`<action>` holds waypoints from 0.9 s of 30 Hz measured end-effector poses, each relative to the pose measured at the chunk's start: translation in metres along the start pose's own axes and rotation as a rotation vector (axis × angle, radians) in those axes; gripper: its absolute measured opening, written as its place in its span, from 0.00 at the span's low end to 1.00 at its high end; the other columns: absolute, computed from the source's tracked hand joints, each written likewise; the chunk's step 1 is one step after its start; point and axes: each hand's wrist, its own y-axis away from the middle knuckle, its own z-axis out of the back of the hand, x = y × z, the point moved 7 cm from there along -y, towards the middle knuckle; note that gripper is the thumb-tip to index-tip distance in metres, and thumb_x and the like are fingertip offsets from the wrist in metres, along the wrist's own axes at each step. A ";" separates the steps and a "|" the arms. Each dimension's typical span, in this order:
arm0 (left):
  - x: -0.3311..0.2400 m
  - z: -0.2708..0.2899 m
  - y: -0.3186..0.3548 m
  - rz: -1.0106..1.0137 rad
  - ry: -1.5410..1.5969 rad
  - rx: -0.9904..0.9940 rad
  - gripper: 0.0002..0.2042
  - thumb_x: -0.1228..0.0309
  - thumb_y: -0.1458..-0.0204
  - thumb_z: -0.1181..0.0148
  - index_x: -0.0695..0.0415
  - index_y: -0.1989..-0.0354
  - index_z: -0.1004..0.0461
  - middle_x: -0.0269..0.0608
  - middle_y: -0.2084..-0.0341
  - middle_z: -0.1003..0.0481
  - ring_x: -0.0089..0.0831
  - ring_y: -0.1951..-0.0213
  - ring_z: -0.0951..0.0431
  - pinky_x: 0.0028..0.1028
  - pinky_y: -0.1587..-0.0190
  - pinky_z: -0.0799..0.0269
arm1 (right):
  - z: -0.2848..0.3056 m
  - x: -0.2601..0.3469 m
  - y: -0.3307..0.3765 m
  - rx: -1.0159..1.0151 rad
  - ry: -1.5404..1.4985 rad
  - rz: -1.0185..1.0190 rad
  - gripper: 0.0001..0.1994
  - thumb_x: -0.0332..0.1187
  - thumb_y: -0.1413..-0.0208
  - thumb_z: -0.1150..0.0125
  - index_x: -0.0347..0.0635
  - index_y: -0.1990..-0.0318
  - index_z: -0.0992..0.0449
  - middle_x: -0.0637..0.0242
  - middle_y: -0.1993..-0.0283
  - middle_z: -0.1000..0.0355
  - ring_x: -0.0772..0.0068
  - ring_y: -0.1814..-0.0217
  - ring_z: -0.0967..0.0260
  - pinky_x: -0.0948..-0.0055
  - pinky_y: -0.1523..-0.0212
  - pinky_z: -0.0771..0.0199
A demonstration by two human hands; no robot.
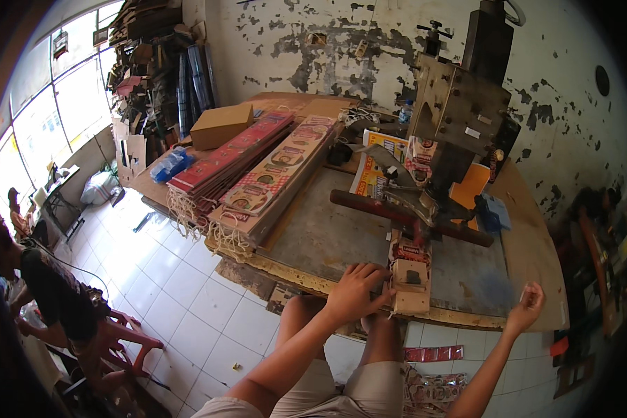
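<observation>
Left hand (355, 291) grips the side of a folded cardboard piece (411, 282) with string handles, at the table's (327, 237) front edge under the press machine (453, 139). Right hand (526, 306) hovers past the front edge, fingers loosely curled, pinching something thin; can't tell what. Grey table surface left of the press lies bare. Stacks of flat printed cardboard (258, 177) line the table's left edge. Press head hides the cardboard's top. Knees sit below the table edge.
</observation>
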 end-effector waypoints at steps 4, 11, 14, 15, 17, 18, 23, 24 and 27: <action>0.000 0.000 0.001 0.013 0.003 0.008 0.18 0.59 0.40 0.31 0.54 0.46 0.18 0.43 0.49 0.19 0.45 0.44 0.20 0.44 0.35 0.30 | -0.015 0.015 0.001 0.136 0.269 0.192 0.08 0.21 0.28 0.42 0.34 0.46 0.21 0.62 0.49 0.25 0.69 0.47 0.23 0.68 0.42 0.20; -0.002 -0.005 -0.005 0.045 0.037 0.033 0.16 0.62 0.41 0.31 0.53 0.47 0.18 0.42 0.48 0.18 0.47 0.44 0.20 0.47 0.36 0.29 | -0.032 -0.010 0.007 0.268 0.019 -0.037 0.13 0.26 0.32 0.33 0.36 0.43 0.20 0.61 0.47 0.19 0.69 0.45 0.21 0.69 0.41 0.21; 0.002 -0.004 -0.003 0.059 0.030 0.024 0.17 0.63 0.43 0.30 0.55 0.47 0.19 0.44 0.50 0.19 0.48 0.45 0.21 0.47 0.37 0.30 | -0.041 -0.006 0.011 0.226 -0.116 -0.114 0.14 0.26 0.34 0.30 0.33 0.43 0.21 0.61 0.48 0.19 0.71 0.46 0.21 0.70 0.42 0.21; 0.000 -0.003 -0.003 0.065 0.003 0.027 0.17 0.63 0.43 0.30 0.55 0.47 0.19 0.45 0.50 0.19 0.48 0.45 0.21 0.47 0.37 0.30 | -0.041 -0.002 0.014 0.232 -0.165 -0.183 0.15 0.24 0.34 0.30 0.33 0.43 0.21 0.61 0.48 0.20 0.72 0.46 0.22 0.71 0.43 0.21; -0.002 -0.003 -0.004 0.055 -0.031 0.025 0.18 0.63 0.43 0.29 0.56 0.47 0.19 0.45 0.50 0.19 0.49 0.44 0.22 0.47 0.37 0.30 | -0.039 0.000 0.019 0.229 -0.287 -0.285 0.16 0.22 0.36 0.30 0.32 0.42 0.21 0.62 0.48 0.21 0.73 0.46 0.22 0.73 0.44 0.21; -0.003 -0.005 -0.005 0.040 -0.030 0.020 0.18 0.63 0.44 0.29 0.56 0.47 0.19 0.45 0.49 0.19 0.49 0.44 0.22 0.47 0.37 0.30 | -0.037 -0.002 0.019 0.221 -0.353 -0.317 0.16 0.21 0.36 0.30 0.32 0.42 0.22 0.63 0.47 0.22 0.74 0.46 0.22 0.74 0.45 0.20; -0.008 0.000 -0.009 0.062 0.062 -0.062 0.18 0.69 0.45 0.32 0.57 0.46 0.20 0.47 0.45 0.20 0.52 0.43 0.22 0.47 0.37 0.30 | -0.028 0.001 0.032 0.282 -0.404 -0.361 0.19 0.17 0.39 0.32 0.34 0.41 0.22 0.65 0.47 0.24 0.76 0.48 0.23 0.75 0.46 0.20; -0.015 0.005 -0.009 0.019 0.035 -0.122 0.18 0.69 0.45 0.32 0.57 0.46 0.20 0.47 0.44 0.20 0.51 0.43 0.22 0.47 0.37 0.30 | -0.032 0.007 0.036 0.317 -0.353 -0.362 0.19 0.16 0.39 0.32 0.34 0.40 0.22 0.65 0.47 0.24 0.77 0.49 0.23 0.75 0.46 0.20; -0.062 0.004 -0.010 -0.123 0.031 -0.205 0.18 0.69 0.46 0.31 0.58 0.46 0.20 0.47 0.43 0.21 0.51 0.41 0.23 0.48 0.36 0.31 | -0.039 0.004 0.048 0.399 -0.258 -0.358 0.20 0.17 0.39 0.32 0.37 0.40 0.22 0.67 0.49 0.24 0.79 0.48 0.25 0.77 0.46 0.22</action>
